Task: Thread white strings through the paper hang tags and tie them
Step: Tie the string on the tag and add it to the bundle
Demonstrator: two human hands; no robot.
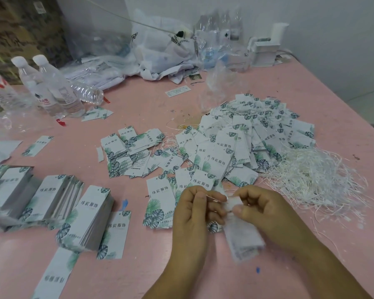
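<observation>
- At the near edge of the pink table, low centre of view: one hang tag, blurred, held above the tabletop between both hands.
- Right hand pinches the tag's top end, thumb and fingers curled round it; the rest of the tag hangs down toward the camera.
- Left hand pinches a thin white string between thumb and forefinger; string runs across to the tag's top end.
- Hands close together, fingertips nearly touching. Can't tell if the string is already through the hole: too blurred.
- Just behind the hands: a few loose tags flat on the table, leaf print and black characters face up.
- Right of the hands: tangled heap of white strings, spread over the table.
- Behind that, centre right: big pile of strung tags, strings sticking out among them.
- Centre: smaller scatter of tags, overlapping.
- Left, near side: neat stacks of tags, several side by side, some single tags beside them.
- Far left: two clear water bottles with white caps standing, a third lying on its side next to them.
- Back of table: crumpled plastic bags and a white device near the wall.
</observation>
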